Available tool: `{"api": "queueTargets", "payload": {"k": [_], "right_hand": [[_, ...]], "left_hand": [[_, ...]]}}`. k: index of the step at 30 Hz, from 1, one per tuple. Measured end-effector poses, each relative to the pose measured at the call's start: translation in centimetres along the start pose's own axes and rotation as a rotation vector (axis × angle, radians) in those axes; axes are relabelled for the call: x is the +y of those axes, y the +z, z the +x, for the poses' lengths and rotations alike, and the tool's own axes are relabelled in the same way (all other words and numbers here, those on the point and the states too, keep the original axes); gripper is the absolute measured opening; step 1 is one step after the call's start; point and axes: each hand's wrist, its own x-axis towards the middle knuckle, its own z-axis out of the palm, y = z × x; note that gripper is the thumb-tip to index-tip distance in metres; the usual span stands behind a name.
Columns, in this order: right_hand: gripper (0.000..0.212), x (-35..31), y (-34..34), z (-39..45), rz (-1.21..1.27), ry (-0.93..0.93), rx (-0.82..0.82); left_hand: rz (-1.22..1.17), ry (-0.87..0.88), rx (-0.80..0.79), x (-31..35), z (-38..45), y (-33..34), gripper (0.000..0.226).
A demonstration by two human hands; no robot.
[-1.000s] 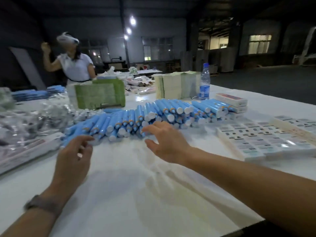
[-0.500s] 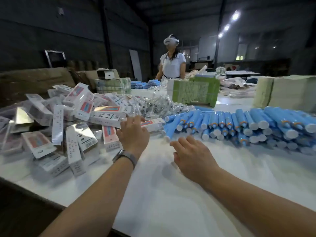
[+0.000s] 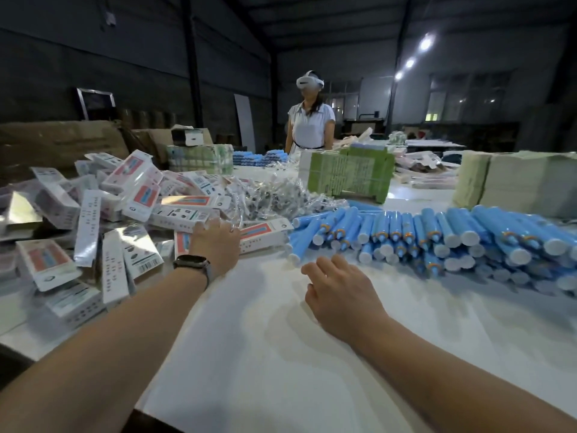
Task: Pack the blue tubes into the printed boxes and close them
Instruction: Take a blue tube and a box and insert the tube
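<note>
A long heap of blue tubes (image 3: 437, 235) with white caps lies across the white table (image 3: 265, 354) on the right. Printed white boxes (image 3: 125, 198) with red panels are piled on the left. My left hand (image 3: 215, 242), with a watch on the wrist, lies on one printed box (image 3: 265, 232) at the edge of that pile; its fingers curl over the box's far side, fingertips hidden. My right hand (image 3: 340, 292) hovers low over the bare tablecloth just in front of the tubes' left end, fingers relaxed and holding nothing.
A pile of clear plastic packets (image 3: 274, 198) sits behind the box. Behind it stand a green printed stack (image 3: 346, 176) and beige stacks (image 3: 515, 182). A person wearing a headset (image 3: 309, 120) stands across the table. The table's front-left edge runs near my left forearm.
The view has swung left from the tubes to the box pile. My left hand moved from the tubes onto a printed box; my right hand drew back off the tubes onto the bare cloth.
</note>
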Motion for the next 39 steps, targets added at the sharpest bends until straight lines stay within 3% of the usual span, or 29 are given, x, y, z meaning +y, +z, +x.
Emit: {"api": "queueTargets", "payload": {"k": [2, 5, 9, 15, 18, 21, 22, 24, 28, 31, 37, 39], "right_hand": [[0.016, -0.1, -0.1, 0.0, 0.0, 0.009, -0.014], [0.015, -0.1, -0.2, 0.0, 0.0, 0.009, -0.027], [0.016, 0.0, -0.1, 0.0, 0.001, 0.018, -0.02], [0.016, 0.0, -0.1, 0.0, 0.009, 0.045, -0.052], [0.023, 0.0, -0.2, 0.1, 0.044, 0.077, -0.066], [0.043, 0.1, -0.2, 0.0, 0.076, 0.132, -0.083], [0.05, 0.1, -0.2, 0.0, 0.084, 0.148, -0.099], [0.06, 0.3, -0.1, -0.1, 0.097, 0.185, -0.104], [0.068, 0.5, 0.2, -0.2, 0.108, 0.224, -0.103], [0.064, 0.6, 0.6, -0.1, 0.115, 0.211, -0.125], [0.067, 1.1, 1.2, 0.4, 0.19, 0.24, -0.254], [0.069, 1.6, 1.5, 1.5, 0.181, 0.275, -0.309]], "left_hand": [[-0.082, 0.09, -0.013, -0.5, -0.2, 0.6, 0.04], [-0.197, 0.069, -0.14, -1.0, -0.3, 0.4, 0.047], [0.036, 0.153, -0.06, -0.6, -0.3, -0.5, 0.051], [-0.03, 0.127, 0.048, -0.8, -0.9, -2.6, 0.043], [-0.409, -0.064, 0.098, -0.8, -1.7, -4.8, 0.039], [-1.3, -0.29, 0.042, 1.6, -3.3, -7.8, 0.04], [-1.591, -0.283, 0.007, 2.9, -4.1, -8.9, 0.047], [-1.858, -0.205, -0.026, 5.5, -5.3, -9.9, 0.056], [-2.024, -0.202, -0.009, 10.0, -6.5, -9.1, 0.047], [-2.054, -0.196, 0.142, 10.7, -6.6, -7.9, 0.03], [-1.786, -0.251, 0.36, 10.6, -7.3, -7.0, 0.016], [-1.687, -0.319, 0.419, 10.5, -7.0, -6.7, 0.023]]}}
